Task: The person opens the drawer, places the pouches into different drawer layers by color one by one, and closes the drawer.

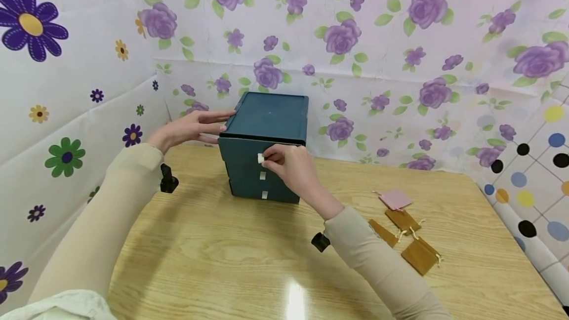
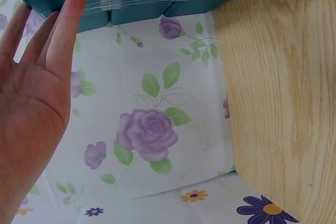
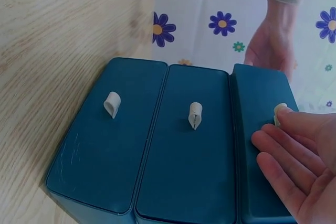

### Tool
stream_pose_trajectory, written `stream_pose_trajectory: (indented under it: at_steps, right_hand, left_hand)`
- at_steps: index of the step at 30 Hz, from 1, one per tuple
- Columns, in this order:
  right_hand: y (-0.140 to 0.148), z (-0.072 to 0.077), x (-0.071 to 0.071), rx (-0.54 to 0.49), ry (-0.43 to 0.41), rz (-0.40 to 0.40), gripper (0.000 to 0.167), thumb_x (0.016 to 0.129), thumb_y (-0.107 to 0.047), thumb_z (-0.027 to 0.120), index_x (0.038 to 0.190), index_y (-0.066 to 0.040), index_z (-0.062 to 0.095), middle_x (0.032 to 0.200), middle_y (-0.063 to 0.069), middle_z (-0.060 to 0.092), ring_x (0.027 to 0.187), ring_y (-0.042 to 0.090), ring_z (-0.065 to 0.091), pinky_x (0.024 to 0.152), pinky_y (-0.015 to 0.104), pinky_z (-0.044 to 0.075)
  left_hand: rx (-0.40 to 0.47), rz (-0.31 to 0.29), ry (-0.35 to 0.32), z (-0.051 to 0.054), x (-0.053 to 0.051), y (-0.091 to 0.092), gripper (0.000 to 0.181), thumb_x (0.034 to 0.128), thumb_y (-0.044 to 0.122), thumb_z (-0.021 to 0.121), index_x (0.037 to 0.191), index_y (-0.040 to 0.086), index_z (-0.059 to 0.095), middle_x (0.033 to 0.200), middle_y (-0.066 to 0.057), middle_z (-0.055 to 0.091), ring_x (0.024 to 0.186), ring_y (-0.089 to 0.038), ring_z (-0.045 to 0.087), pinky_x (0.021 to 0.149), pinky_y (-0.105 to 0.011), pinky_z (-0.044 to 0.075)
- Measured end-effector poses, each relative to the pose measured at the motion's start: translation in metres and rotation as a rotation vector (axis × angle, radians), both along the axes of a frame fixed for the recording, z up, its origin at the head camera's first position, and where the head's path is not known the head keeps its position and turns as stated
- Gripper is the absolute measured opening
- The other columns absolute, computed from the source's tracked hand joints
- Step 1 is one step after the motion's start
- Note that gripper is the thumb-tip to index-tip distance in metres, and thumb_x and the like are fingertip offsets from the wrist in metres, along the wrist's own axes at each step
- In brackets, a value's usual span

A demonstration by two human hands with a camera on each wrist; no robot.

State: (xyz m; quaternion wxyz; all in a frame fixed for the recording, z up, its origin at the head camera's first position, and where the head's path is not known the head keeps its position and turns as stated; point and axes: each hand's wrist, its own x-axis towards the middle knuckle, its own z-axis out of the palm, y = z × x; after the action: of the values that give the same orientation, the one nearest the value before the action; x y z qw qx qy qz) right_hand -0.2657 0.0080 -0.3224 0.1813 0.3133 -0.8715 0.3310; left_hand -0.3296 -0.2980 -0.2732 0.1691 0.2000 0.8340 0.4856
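A dark teal three-drawer box (image 1: 268, 112) stands on the wooden table near the back wall. My left hand (image 1: 191, 127) rests straight fingers against its left side, by the top edge. In the left wrist view those fingers (image 2: 65, 38) touch the teal side wall, which has clear tape across it. With thumb and fingertips, my right hand (image 1: 293, 167) pinches the white pull tab (image 1: 260, 158) of the top drawer. That top drawer (image 3: 260, 95) juts slightly past the lower two in the right wrist view. White tabs also sit on the middle drawer (image 3: 184, 166) and bottom drawer (image 3: 105, 150).
To the right on the table (image 1: 200, 251) lie a pink drawstring pouch (image 1: 394, 199) and several brown ones, including a brown pouch (image 1: 420, 256) near the right forearm. Flower-printed cloth (image 1: 378, 127) hangs behind the box and along the left.
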Motion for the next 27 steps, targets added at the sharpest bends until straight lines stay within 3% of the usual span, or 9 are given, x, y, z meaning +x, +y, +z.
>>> stream_pose_trajectory:
  at_steps: [16,27]
  right_hand:
    - [0.000,-0.004,-0.013,-0.037,0.003,-0.037,0.016,0.089,-0.024,0.074,0.103,-0.016,0.076,0.092,0.001,0.078,0.075,0.011,0.073,0.070,0.026,0.060]
    - [0.000,-0.009,-0.012,-0.059,-0.042,-0.038,0.016,0.090,-0.025,0.073,0.105,-0.018,0.075,0.093,-0.001,0.078,0.076,0.010,0.072,0.071,0.026,0.060]
  left_hand:
    - [0.007,0.006,0.010,0.000,0.000,0.003,0.058,0.1045,0.026,0.048,0.158,0.030,0.027,0.168,-0.003,0.016,0.150,-0.033,0.030,0.111,-0.052,0.045]
    - [-0.005,0.012,0.008,-0.003,0.002,0.003,0.057,0.1046,0.027,0.048,0.157,0.031,0.027,0.168,-0.002,0.016,0.149,-0.033,0.031,0.110,-0.050,0.046]
